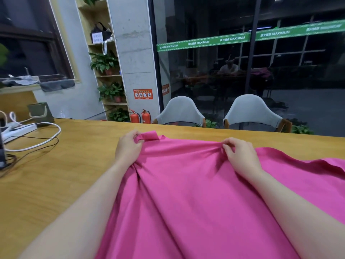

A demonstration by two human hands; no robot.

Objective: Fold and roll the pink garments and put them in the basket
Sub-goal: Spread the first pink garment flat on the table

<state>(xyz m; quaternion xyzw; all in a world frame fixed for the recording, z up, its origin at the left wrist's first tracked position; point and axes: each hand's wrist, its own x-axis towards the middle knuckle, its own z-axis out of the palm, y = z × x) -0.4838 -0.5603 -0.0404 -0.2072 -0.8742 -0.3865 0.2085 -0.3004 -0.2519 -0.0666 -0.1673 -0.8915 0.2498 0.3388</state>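
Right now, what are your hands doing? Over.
Both hands, left and right, pinching pink garment's far edge. Garment spread on table, unfolded. No basket in view. Nothing blocking.

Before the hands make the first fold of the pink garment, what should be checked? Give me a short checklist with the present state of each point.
1. Left hand grips the garment at its far edge: ok.
2. Right hand pinches the far edge: ok.
3. Garment lies flat: not ok, creases run from both grips.
4. Bare table to the left for folding: ok.
5. Cables apart from the garment: ok.
6. Basket within reach: cannot tell, none in view.
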